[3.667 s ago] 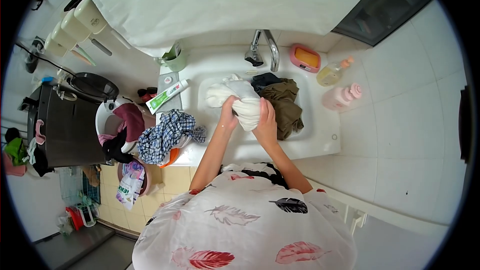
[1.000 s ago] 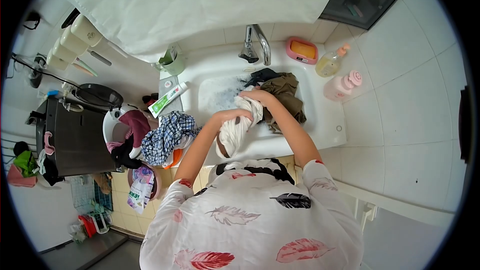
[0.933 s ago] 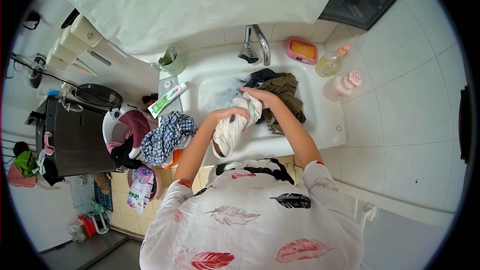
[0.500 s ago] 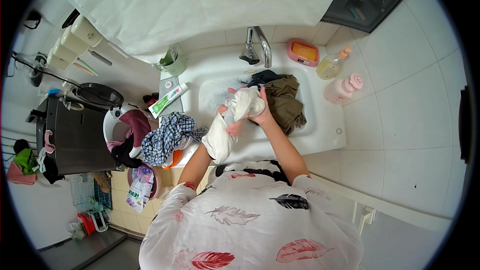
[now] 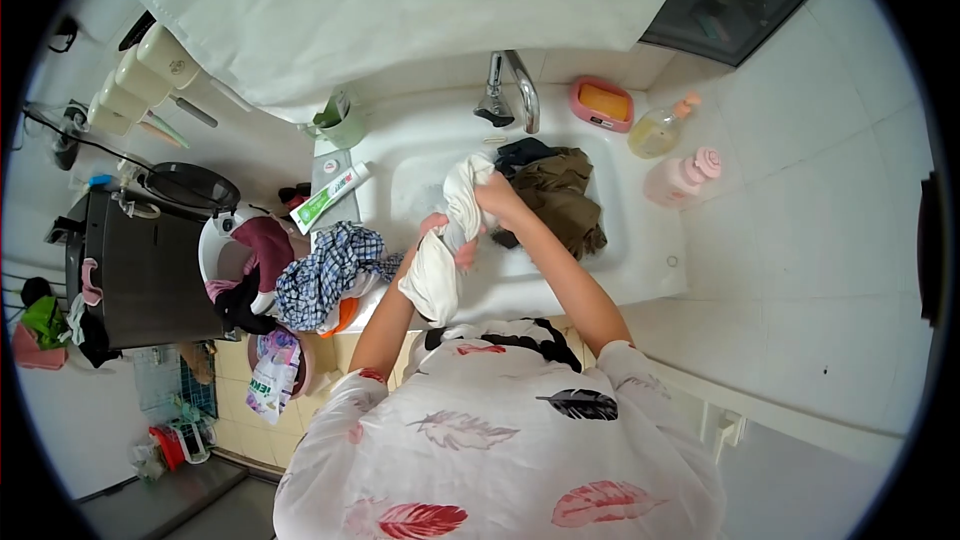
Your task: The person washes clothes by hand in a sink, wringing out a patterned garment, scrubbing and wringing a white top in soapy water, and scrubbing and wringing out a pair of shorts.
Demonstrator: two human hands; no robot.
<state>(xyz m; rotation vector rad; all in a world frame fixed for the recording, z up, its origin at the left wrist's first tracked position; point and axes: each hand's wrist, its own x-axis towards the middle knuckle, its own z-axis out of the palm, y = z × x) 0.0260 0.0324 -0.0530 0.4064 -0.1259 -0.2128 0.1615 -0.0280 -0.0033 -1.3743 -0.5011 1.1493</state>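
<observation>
"White wall tiles (image 5: pixel 790 230) flank our sink (image 5: pixel 650 265); where do we have the white cloth (image 5: pixel 432 283)?"

"Bunched and long, at the sink's eight o'clock as we face it."

"How do we hold it?"

"Our left hand (image 5: pixel 465 256) is wrapped round its middle; our right hand (image 5: pixel 498 200) clasps it near the upper end."

"What lies around it?"

"Brown garment (image 5: pixel 562 205) at three o'clock, faucet (image 5: pixel 525 98) at twelve, green-and-white tube (image 5: pixel 331 198) at nine."

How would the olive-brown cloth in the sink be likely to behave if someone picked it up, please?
The olive-brown cloth would probably hang floppy, since it lies in loose, crumpled folds. It may be heavy for its size if soaked, lying in the sink, though wetness is hard to judge. It might also drag the dark cloth bunched against it.
</observation>
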